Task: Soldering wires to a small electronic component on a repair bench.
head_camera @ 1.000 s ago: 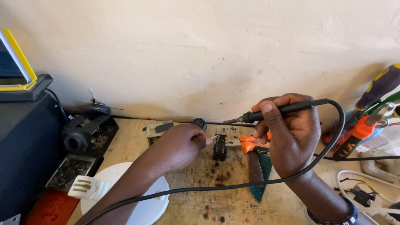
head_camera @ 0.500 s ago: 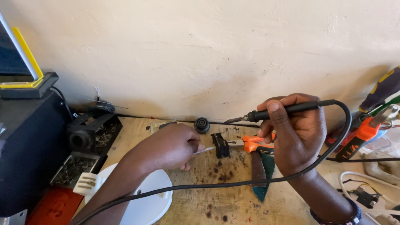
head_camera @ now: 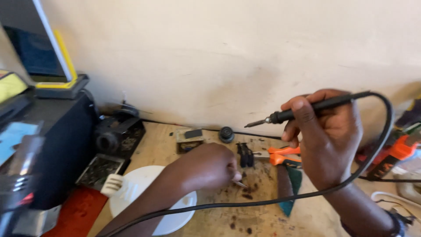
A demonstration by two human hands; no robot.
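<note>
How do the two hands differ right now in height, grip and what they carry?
The right hand is raised off the bench; the left hand is low over the wooden benchtop. The right grips a black corded soldering iron, tip pointing left; the left pinches a thin metal piece. Both are bare.

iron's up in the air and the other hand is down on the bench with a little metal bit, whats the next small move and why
Probably lower the soldering iron tip toward the small metal piece pinched by the left hand. The right hand holds the iron raised, its tip well above the stained wooden bench, apart from that piece and the black component beside it.
</note>
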